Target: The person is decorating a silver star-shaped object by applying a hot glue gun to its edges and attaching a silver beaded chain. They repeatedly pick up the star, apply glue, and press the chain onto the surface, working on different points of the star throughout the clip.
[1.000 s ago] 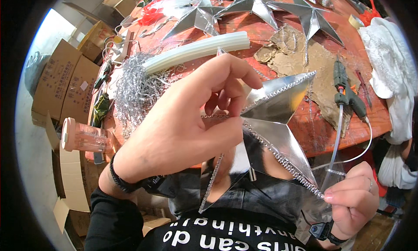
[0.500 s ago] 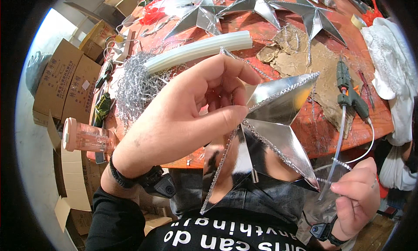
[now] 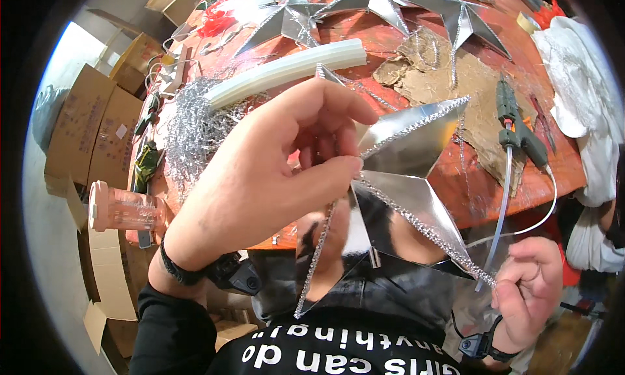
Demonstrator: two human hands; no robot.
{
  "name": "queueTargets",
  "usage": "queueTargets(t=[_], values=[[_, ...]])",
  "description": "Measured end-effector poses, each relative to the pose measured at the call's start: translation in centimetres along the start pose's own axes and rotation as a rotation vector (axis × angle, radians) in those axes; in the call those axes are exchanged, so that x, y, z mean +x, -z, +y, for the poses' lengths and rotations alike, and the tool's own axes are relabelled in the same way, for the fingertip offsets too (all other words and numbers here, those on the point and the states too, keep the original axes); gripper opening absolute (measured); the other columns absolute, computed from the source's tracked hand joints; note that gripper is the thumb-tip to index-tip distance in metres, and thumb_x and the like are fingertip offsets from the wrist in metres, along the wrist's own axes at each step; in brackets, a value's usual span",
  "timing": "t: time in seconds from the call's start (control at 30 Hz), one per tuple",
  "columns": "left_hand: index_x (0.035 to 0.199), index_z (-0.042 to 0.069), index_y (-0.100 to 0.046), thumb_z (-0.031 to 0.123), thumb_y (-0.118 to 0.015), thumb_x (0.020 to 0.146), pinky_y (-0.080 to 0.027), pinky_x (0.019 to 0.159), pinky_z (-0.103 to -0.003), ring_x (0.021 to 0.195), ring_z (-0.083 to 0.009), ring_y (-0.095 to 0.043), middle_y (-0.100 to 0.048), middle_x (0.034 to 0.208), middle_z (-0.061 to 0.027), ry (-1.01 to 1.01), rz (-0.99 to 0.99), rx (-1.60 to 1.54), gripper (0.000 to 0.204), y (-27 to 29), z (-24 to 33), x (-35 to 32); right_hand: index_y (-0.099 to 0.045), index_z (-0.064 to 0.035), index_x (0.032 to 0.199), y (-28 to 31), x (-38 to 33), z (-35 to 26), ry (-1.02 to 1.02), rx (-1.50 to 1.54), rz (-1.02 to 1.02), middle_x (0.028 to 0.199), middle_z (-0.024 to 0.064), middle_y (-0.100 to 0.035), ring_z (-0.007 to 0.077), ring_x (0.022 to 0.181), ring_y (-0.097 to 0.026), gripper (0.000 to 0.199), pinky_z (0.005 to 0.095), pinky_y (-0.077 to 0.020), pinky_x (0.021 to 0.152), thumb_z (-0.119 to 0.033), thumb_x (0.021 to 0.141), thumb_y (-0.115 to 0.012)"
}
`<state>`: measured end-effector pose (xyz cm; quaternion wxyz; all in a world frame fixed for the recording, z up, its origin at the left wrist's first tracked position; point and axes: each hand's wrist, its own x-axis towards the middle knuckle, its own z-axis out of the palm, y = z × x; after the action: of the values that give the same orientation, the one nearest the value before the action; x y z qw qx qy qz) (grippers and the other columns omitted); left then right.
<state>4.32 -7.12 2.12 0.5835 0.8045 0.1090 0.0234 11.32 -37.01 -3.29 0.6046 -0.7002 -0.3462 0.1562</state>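
Note:
A shiny silver star (image 3: 449, 209) with raised folded points hangs in front of my lap, its surface mirroring skin and cloth. My left hand (image 3: 260, 160) pinches it near its centre, thumb over the front and the other fingers curled partly out of sight. Glittery silver trim (image 3: 416, 224) runs along the ridges. Just past the lower right tip, my right hand (image 3: 530, 280) pinches the trim's end between thumb and fingers, and the strand lies taut along that ridge.
On the red table (image 3: 456, 202) a green glue gun (image 3: 514, 124) with a glue stick lies at right by torn cardboard (image 3: 430, 56). Finished-looking stars (image 3: 374, 10) lie at the back. Tangled tinsel (image 3: 195, 124), pale strips (image 3: 293, 69) and a pink-tinted cup (image 3: 127, 208) are at left.
My right hand has drawn the trim's end into line with the lower right ridge; the strand that looped beyond the tip is now straight. The left hand keeps its pinch on the star.

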Motion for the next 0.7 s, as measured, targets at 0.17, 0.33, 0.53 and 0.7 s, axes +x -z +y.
queueTargets(t=[0.17, 0.33, 0.53, 0.7], values=[[0.113, -0.001, -0.053, -0.007, -0.055, 0.078, -0.039, 0.070, -0.017, 0.081, -0.0045, -0.048, -0.049, 0.089, -0.0001, -0.044, 0.024, 0.010, 0.035, -0.4, -0.2, 0.0, -0.043, 0.0052, 0.115, 0.3, -0.5, 0.5, -0.023, -0.062, -0.046, 0.065, 0.0040, -0.057, 0.0063, 0.054, -0.048, 0.045, 0.0182, -0.0336, 0.054, 0.009, 0.074, -0.060], [0.112, -0.001, -0.053, -0.006, -0.053, 0.077, -0.039, 0.066, -0.017, 0.079, -0.0041, -0.047, -0.049, 0.088, 0.0005, -0.074, 0.033, 0.023, 0.035, -0.6, -0.3, 0.0, -0.043, 0.0053, 0.116, -0.3, -0.7, 0.4, -0.107, -0.043, 0.016, 0.065, 0.0028, -0.057, 0.0054, 0.054, -0.049, 0.047, 0.0166, -0.0323, 0.054, 0.008, 0.073, -0.062], [0.112, -0.001, -0.054, -0.005, -0.053, 0.076, -0.039, 0.063, -0.016, 0.078, -0.0039, -0.047, -0.049, 0.087, 0.0005, -0.070, 0.050, -0.014, 0.036, -0.8, -0.2, 0.0, -0.043, 0.0048, 0.117, -0.6, -0.4, -0.2, -0.197, 0.067, 0.021, 0.064, 0.0006, -0.058, 0.0033, 0.054, -0.050, 0.047, 0.0163, -0.0324, 0.053, 0.009, 0.075, -0.062], [0.112, -0.001, -0.054, -0.002, -0.055, 0.076, -0.039, 0.062, -0.016, 0.077, -0.0037, -0.047, -0.049, 0.087, 0.0005, -0.090, 0.056, 0.000, 0.036, -0.8, -0.6, 0.1, -0.044, 0.0044, 0.116, -0.6, -0.4, -0.1, -0.199, 0.047, -0.007, 0.065, 0.0007, -0.059, 0.0024, 0.055, -0.049, 0.045, 0.0168, -0.0327, 0.052, 0.008, 0.076, -0.063]])
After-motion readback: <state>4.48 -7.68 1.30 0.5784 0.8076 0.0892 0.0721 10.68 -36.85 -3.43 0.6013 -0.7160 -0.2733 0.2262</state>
